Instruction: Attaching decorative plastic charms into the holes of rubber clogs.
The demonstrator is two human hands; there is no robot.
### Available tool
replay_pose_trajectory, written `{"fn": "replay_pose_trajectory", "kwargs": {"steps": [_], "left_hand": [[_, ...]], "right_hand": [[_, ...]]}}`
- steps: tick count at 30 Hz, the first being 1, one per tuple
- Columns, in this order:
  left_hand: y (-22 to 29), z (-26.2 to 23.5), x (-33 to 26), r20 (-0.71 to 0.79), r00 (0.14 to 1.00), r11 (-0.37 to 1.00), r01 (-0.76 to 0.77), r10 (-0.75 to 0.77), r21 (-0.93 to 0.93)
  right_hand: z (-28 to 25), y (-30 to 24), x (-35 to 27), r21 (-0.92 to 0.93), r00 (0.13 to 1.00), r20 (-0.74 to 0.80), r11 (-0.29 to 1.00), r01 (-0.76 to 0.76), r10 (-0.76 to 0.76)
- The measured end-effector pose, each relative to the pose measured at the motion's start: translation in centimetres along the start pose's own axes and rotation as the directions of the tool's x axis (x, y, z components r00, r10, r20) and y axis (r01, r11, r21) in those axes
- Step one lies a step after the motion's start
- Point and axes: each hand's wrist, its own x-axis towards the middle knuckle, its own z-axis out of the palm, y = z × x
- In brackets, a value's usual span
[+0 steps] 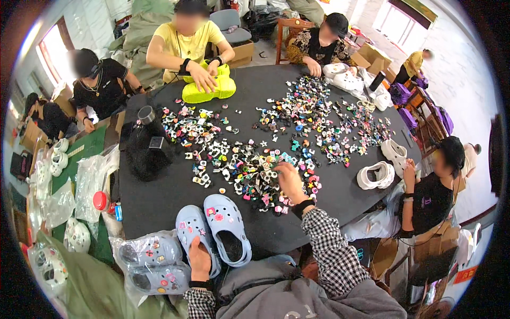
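Workshop: charm-strewn table (175,196), workers, clogs (228,226)

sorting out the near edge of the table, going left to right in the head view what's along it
bagged light blue clogs → left hand resting on a light blue clog → second light blue clog → right hand in the pile of small charms → white clogs

Pale blue clogs (215,231) dotted with pink charms are lying on a black table (170,196). Multicoloured charms (265,154) are covering its middle. A neon yellow clog (210,87) and white clogs (377,174) are showing farther off. A black-and-white checked sleeve (332,250) is reaching in.
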Motion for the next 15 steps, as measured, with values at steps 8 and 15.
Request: {"fn": "replay_pose_trajectory", "kwargs": {"steps": [8,15], "left_hand": [[0.0,-0.3,0.1,0.024,0.999,0.999,0.032,-0.031,-0.026],[0.4,1.7,-0.4,-0.002,1.000,0.999,0.019,-0.019,0.048]], "right_hand": [[-3.2,5.6,-1.0,-0.314,0.963,0.105,0.927,-0.206,0.250],[-1.7,6.2,-1.4,-0.377,0.977,0.139,0.921,-0.096,0.159]]}}
